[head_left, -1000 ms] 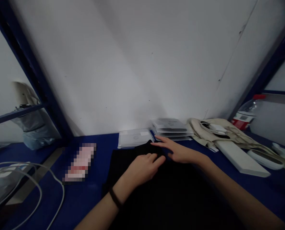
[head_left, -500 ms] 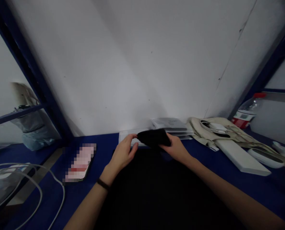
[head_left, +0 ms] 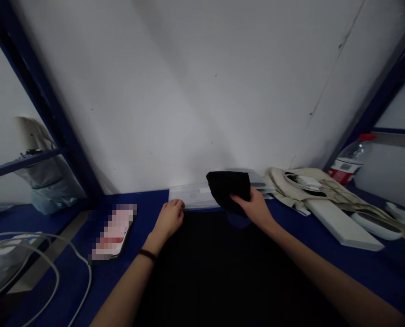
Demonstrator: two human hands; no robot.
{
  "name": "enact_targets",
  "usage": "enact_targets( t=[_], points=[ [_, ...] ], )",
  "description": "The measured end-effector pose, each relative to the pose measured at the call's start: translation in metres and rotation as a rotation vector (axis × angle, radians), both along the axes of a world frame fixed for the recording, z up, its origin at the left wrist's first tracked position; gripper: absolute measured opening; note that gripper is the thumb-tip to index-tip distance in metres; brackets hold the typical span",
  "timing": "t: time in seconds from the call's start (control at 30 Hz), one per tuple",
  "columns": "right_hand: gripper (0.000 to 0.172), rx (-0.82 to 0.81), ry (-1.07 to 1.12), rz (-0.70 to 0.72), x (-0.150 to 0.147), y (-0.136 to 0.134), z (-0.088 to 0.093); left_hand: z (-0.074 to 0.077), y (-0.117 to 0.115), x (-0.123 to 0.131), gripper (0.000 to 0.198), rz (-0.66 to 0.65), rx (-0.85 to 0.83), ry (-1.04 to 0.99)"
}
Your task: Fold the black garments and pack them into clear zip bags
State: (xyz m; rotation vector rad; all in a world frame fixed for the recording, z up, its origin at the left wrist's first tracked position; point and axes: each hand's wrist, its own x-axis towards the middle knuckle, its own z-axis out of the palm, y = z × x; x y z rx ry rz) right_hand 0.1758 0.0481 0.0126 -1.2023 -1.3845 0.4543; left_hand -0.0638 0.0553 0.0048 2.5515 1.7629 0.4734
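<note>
My right hand (head_left: 254, 207) is closed on a folded black cloth (head_left: 228, 189) and holds it up above the far edge of the blue table (head_left: 69, 277), in front of two stacks of clear plastic-wrapped packets (head_left: 192, 197). My left hand (head_left: 169, 219) rests with curled fingers on the near edge of the left packet stack, at the far-left corner of a large black cloth (head_left: 219, 272) spread over the table between my arms. A dark band circles my left wrist.
A phone (head_left: 112, 232) lies left of the black cloth. White cables (head_left: 57, 268) loop at the near left. To the right lie a beige bag with cords (head_left: 311, 186), a white flat box (head_left: 342, 225) and a plastic bottle (head_left: 350, 161). White wall behind.
Both hands left the spread cloth. My right hand lifted the small folded black cloth and carried it up and right toward the packets; my left hand let go and settled on the left packet stack.
</note>
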Motion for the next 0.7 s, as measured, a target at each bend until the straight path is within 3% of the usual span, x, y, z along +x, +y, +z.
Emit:
enact_targets(
  t=[0.13, 0.27, 0.47, 0.7],
  points=[
    [0.036, -0.001, -0.01, -0.003, -0.001, -0.001, -0.001, -0.004, 0.003, -0.002, 0.031, -0.011, -0.021, 0.018],
    [0.035, 0.027, -0.019, -0.029, -0.001, -0.002, -0.001, -0.001, 0.002, -0.004, 0.037, -0.107, 0.014, -0.004],
    [0.038, 0.114, 0.033, -0.138, 0.001, -0.003, -0.001, 0.021, -0.009, -0.005, 0.04, -0.201, 0.062, -0.102],
    [0.041, 0.18, 0.059, -0.157, 0.0, -0.004, -0.003, 0.046, -0.024, -0.012, 0.037, -0.309, -0.073, -0.152]
  ],
)
